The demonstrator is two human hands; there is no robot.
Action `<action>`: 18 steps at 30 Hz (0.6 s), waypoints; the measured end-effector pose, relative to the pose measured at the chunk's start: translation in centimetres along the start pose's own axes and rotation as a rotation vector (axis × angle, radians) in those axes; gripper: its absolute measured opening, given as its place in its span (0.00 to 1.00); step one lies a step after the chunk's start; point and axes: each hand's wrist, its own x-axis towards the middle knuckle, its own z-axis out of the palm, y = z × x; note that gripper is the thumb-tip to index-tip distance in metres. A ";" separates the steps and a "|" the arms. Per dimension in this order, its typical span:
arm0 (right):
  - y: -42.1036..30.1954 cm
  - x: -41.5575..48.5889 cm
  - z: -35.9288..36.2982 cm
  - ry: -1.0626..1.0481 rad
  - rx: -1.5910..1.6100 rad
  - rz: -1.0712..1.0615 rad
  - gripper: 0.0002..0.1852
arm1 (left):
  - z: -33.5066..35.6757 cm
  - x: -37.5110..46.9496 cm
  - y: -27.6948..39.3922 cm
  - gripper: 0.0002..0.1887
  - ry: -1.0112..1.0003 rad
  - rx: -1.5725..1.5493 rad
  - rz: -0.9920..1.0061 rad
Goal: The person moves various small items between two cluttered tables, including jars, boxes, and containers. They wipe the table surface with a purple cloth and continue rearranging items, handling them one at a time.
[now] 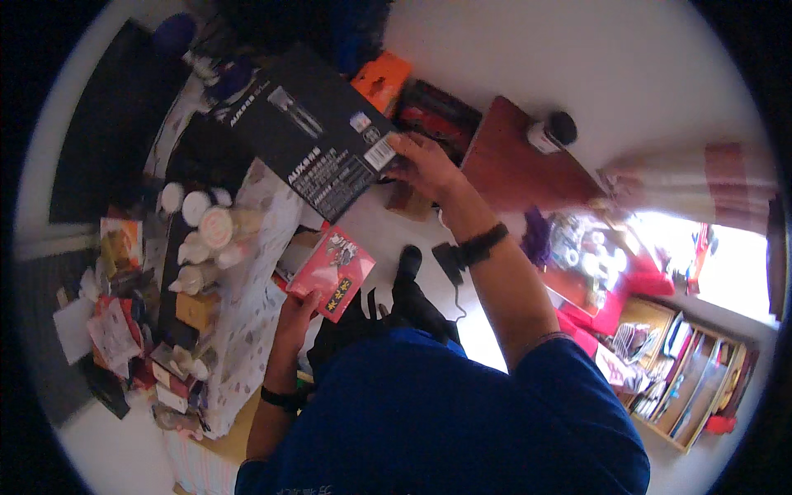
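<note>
My right hand [427,166] grips one corner of a large flat black AUX box [315,124], thumb on top beside its barcode. The box is held tilted in the air and bears white print and a picture of a slim upright device. Lower down, my left hand [302,314] holds a smaller pink-red box [339,266] by its near edge. That one carries a cartoon figure and a dark label with yellow characters. Its far corner comes close to the black box; whether they touch I cannot tell.
Left of me, a table with a patterned cloth [241,334] is crowded with white bottles [197,207] and small cartons [195,309]. An orange box [385,80] lies beyond. A dark-lidded jar [550,133] stands on a reddish-brown surface [520,167]. A wooden shelf unit [684,377] is at right.
</note>
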 end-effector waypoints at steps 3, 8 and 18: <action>-0.7 -7.3 -9.2 0.038 0.071 0.006 0.29 | 5.9 2.3 -1.5 0.26 -0.030 0.048 -0.059; 2.4 -18.6 -21.8 0.178 0.234 -0.131 0.29 | 14.4 7.0 -2.8 0.29 -0.097 0.186 -0.118; 5.8 -37.0 -36.6 0.658 0.192 -0.198 0.28 | 33.0 16.1 -2.9 0.23 -0.326 0.542 -0.209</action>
